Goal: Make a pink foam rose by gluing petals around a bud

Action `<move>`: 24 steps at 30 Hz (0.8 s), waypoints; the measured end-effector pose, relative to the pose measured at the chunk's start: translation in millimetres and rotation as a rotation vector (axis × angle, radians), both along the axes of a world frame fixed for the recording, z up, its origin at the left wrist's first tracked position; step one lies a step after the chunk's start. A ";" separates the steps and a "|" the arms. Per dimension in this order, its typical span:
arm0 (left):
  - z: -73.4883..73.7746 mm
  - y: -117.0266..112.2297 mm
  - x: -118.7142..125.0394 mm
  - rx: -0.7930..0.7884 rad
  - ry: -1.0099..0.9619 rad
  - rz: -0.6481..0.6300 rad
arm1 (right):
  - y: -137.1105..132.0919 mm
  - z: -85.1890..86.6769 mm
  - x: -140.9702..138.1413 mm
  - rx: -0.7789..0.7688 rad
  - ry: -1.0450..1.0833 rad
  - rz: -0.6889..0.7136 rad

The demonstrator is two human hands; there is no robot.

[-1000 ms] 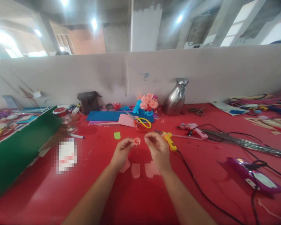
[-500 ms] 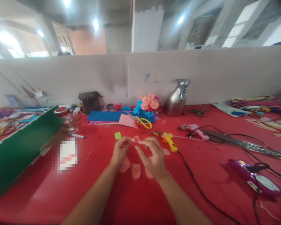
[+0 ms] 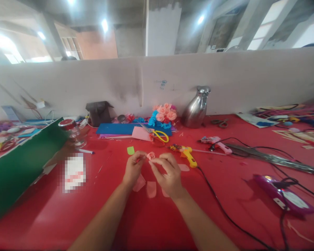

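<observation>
A small pink paper rose [image 3: 151,156] is held up over the table between both hands. My left hand [image 3: 133,168] pinches it from the left, fingers closed. From the right, the thumb and fingertips of my right hand [image 3: 170,174] close on its edge. Below the hands lie loose pink paper petals [image 3: 151,190], partly hidden by the right hand. Another pink petal [image 3: 184,167] rests to the right of that hand. Just beyond the left hand is a green paper piece [image 3: 130,150].
A yellow glue gun [image 3: 189,157] and a pink glue gun [image 3: 221,145] lie to the right, with trailing cords. Behind are yellow-handled scissors [image 3: 161,136], a rose bunch [image 3: 164,115] and a steel jug [image 3: 196,108]. A purple power strip [image 3: 285,197] sits at right, a green board [image 3: 23,170] at left.
The right hand's thumb has come up to the rose and its fingers have closed in, where before the thumb stood apart. The view has shifted slightly.
</observation>
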State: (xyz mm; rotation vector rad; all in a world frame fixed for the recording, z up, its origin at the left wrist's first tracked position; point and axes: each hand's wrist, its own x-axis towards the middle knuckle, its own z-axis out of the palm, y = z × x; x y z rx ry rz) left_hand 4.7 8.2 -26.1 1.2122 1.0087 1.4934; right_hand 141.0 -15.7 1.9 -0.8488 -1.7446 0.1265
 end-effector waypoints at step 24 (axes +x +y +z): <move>4.3 -0.7 3.8 -0.126 -0.266 -0.103 | -2.8 7.2 -0.5 -0.113 0.155 0.008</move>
